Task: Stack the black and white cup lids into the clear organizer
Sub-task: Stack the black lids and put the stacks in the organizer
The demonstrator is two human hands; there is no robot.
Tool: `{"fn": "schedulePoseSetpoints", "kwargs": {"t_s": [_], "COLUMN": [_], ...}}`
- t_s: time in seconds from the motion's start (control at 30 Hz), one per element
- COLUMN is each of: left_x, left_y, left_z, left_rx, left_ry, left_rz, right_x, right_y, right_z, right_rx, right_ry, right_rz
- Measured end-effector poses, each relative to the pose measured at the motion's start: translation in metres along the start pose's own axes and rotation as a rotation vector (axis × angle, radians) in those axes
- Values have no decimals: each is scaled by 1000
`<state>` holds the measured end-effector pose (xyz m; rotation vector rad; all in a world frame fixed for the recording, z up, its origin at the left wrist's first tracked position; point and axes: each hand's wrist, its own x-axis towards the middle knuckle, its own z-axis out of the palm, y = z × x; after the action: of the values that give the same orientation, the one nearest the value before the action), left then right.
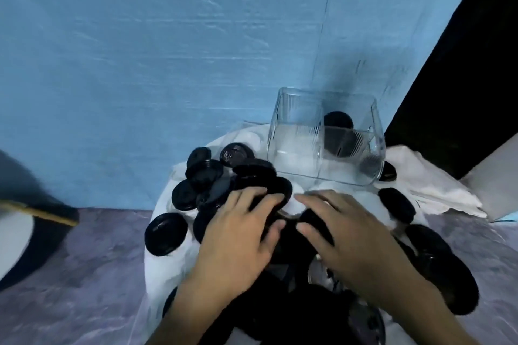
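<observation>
Head view looks down on a pile of round black plastic cup lids point(201, 176) heaped on a crumpled white cloth point(437, 176) that covers the desk point(84, 260), a mottled purple-grey surface showing at lower left and lower right of the frame. Among them lie a few white plastic lids point(297, 204), hard to pick out against the cloth.

The left hand point(238, 235) lies palm down at lower centre, its fingers point(252, 196) spread and nearly straight, pressing on the black lids beneath them. The right hand point(344, 235) sits just beside it, palm down too, its fingers point(316, 199) reaching toward the left hand with the tips close together over a white lid and a black one. Whether either hand has actually taken hold of a lid I cannot tell; the frame is blurred there.

Just above the hands, right of centre, stands the clear ribbed plastic organizer point(297, 131), a square-cornered open-topped box with a divider down its middle. Its right compartment holds a few black lids leaning on edge; the left one shows something white at the bottom, though I cannot tell if it is a lid. A blue wall point(140, 50) fills the upper frame, and a dark panel point(462, 64) runs along the upper right.
</observation>
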<state>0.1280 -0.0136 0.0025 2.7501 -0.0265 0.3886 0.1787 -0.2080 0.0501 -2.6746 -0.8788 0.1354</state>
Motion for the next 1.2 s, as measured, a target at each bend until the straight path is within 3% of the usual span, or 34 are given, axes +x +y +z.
{"fn": "schedulePoseSetpoints", "kwargs": {"t_s": [0.27, 0.4, 0.83, 1.2], "left_x": [-60, -94, -129, -108], "left_y": [15, 31, 36, 29], "left_z": [1, -9, 37, 51], "left_rx": [-17, -54, -153, -300], "left_ry": [223, 213, 42, 240], "left_rz": [18, -34, 66, -64], "right_x": [-63, -101, -116, -94], "right_y": [-18, -26, 5, 10], "right_z": [47, 50, 76, 91], "right_rx": [-39, 11, 67, 153], "right_ry": [273, 339, 309, 376], "right_rz": [-72, -61, 28, 62]}}
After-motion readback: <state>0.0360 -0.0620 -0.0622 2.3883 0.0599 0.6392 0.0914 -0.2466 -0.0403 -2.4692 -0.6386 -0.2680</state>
